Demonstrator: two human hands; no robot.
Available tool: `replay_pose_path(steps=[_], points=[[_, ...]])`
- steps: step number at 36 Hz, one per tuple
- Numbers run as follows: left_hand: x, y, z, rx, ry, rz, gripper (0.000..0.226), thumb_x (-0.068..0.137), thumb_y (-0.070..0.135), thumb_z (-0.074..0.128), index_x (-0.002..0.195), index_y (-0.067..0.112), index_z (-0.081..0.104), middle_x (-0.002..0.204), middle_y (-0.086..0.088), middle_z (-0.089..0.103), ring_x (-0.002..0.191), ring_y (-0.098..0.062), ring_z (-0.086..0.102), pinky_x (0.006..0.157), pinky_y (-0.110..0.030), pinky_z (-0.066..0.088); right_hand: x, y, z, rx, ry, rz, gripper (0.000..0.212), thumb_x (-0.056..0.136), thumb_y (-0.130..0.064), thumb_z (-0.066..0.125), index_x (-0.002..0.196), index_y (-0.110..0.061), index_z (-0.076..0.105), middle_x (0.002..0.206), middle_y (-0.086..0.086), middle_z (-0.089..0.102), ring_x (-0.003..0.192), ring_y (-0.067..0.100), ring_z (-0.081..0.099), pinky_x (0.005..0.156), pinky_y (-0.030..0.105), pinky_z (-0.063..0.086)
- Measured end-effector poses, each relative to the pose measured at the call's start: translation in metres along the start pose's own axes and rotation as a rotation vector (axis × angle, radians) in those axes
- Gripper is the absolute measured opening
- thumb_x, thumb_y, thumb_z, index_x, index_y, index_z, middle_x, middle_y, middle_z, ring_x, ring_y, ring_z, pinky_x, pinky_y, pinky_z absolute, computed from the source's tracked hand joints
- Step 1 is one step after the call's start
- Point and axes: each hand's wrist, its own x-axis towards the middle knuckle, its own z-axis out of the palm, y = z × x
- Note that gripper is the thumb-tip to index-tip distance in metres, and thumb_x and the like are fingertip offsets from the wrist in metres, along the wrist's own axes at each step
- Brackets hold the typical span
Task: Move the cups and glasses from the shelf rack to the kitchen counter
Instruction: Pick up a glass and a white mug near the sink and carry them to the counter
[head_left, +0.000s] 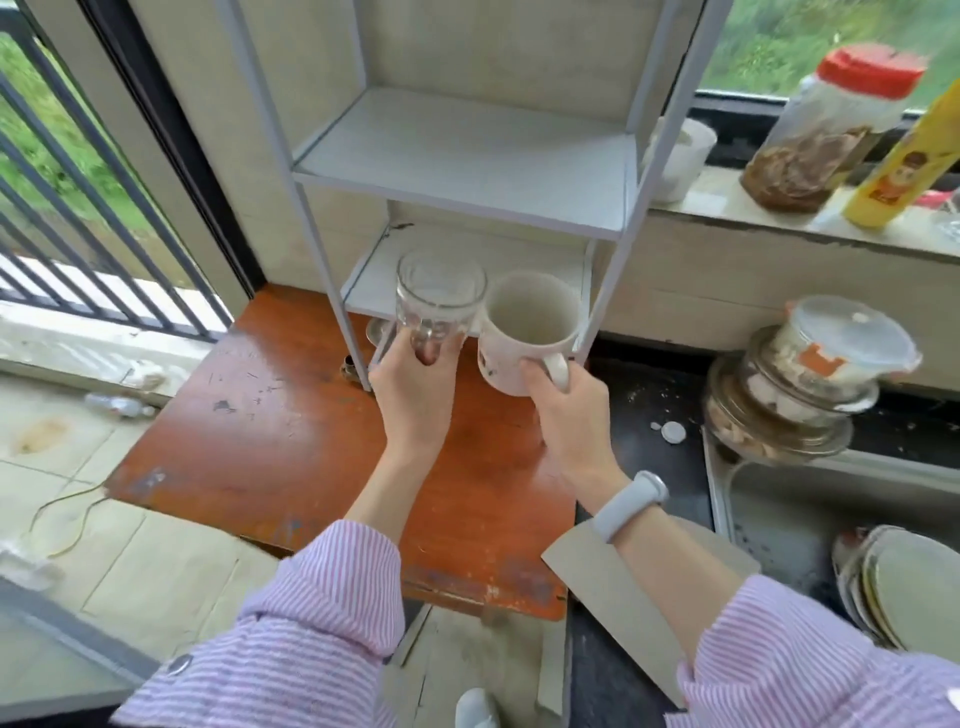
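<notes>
My left hand (410, 395) grips a clear glass (439, 299) from below, held upright in front of the lower shelf of the white shelf rack (467, 161). Right beside it, touching its rim, is a white mug (530, 332), and my right hand (566, 415) holds that mug by its handle. Both vessels are off the shelf, above the red-brown table (270, 431). The rack's visible shelves carry nothing else. The dark kitchen counter (649, 410) lies to the right of the table.
Stacked glass bowls and a lidded container (810, 374) stand on the counter by a metal sink (779, 499) with plates (904, 582). On the window ledge are a red-lidded jar (831, 130), a yellow bottle (909, 156) and a white cup (680, 156). A small white cap (672, 431) lies on the counter.
</notes>
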Motion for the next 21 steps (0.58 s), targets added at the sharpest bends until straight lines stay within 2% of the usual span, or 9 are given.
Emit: replay_pose_path(steps=[3,5,7,9,14,18,21], points=[[-0.03,0.004,-0.008,0.004,-0.017,-0.015,0.05,0.083,0.028,0.068,0.053,0.024,0.027,0.049,0.007,0.026,0.046,-0.008,0.033,0.051,-0.014,0.032,-0.022,0.01,-0.016,-0.013,0.0,0.007,0.032,0.087,-0.026,0.061,0.057,-0.024,0.048,0.053,-0.005,0.045,0.051,0.009,0.04,0.049,0.022,0.034],[-0.05,0.007,-0.011,0.001,-0.036,-0.012,0.053,0.082,0.028,0.068,0.054,0.023,0.023,0.05,0.006,0.023,0.049,-0.012,0.027,0.049,-0.018,0.029,-0.036,0.018,-0.029,-0.034,0.008,0.02,0.033,0.086,-0.027,0.061,0.057,-0.024,0.047,0.054,-0.002,0.046,0.052,0.014,0.042,0.051,0.027,0.036],[-0.069,0.011,-0.01,-0.011,-0.057,-0.015,0.051,0.082,0.028,0.068,0.054,0.019,0.026,0.051,0.004,0.025,0.052,-0.013,0.025,0.05,-0.021,0.027,-0.05,0.026,-0.045,-0.045,0.016,0.037,0.034,0.086,-0.026,0.062,0.056,-0.023,0.046,0.052,-0.001,0.044,0.051,0.015,0.041,0.051,0.03,0.035],[-0.087,0.019,-0.005,-0.021,-0.081,-0.007,0.047,0.081,0.028,0.069,0.054,0.014,0.032,0.052,0.001,0.031,0.052,-0.012,0.026,0.05,-0.022,0.027,-0.062,0.033,-0.066,-0.064,0.027,0.045,0.034,0.086,-0.025,0.062,0.056,-0.021,0.046,0.051,-0.003,0.043,0.048,0.01,0.038,0.05,0.025,0.032],[-0.135,0.058,0.022,-0.08,-0.177,0.077,0.052,0.08,0.023,0.07,0.053,0.023,0.026,0.05,0.008,0.027,0.049,-0.011,0.027,0.047,-0.02,0.026,-0.09,0.046,-0.136,-0.078,0.112,0.048,0.037,0.085,-0.025,0.062,0.054,-0.024,0.043,0.05,-0.005,0.043,0.047,0.006,0.039,0.049,0.022,0.032],[-0.184,0.101,0.058,-0.092,-0.27,0.13,0.047,0.08,0.022,0.071,0.055,0.01,0.033,0.051,0.004,0.028,0.05,-0.01,0.028,0.049,-0.021,0.026,-0.115,0.057,-0.211,-0.047,0.249,0.071,0.037,0.083,-0.027,0.065,0.053,-0.02,0.044,0.05,-0.003,0.043,0.051,0.013,0.037,0.054,0.033,0.033],[-0.234,0.14,0.09,-0.109,-0.343,0.173,0.047,0.079,0.026,0.072,0.059,-0.003,0.041,0.052,-0.007,0.036,0.052,-0.01,0.027,0.05,-0.028,0.027,-0.145,0.061,-0.279,-0.067,0.364,0.057,0.042,0.084,-0.025,0.065,0.051,-0.018,0.04,0.042,-0.007,0.041,0.046,0.006,0.034,0.049,0.024,0.03]])
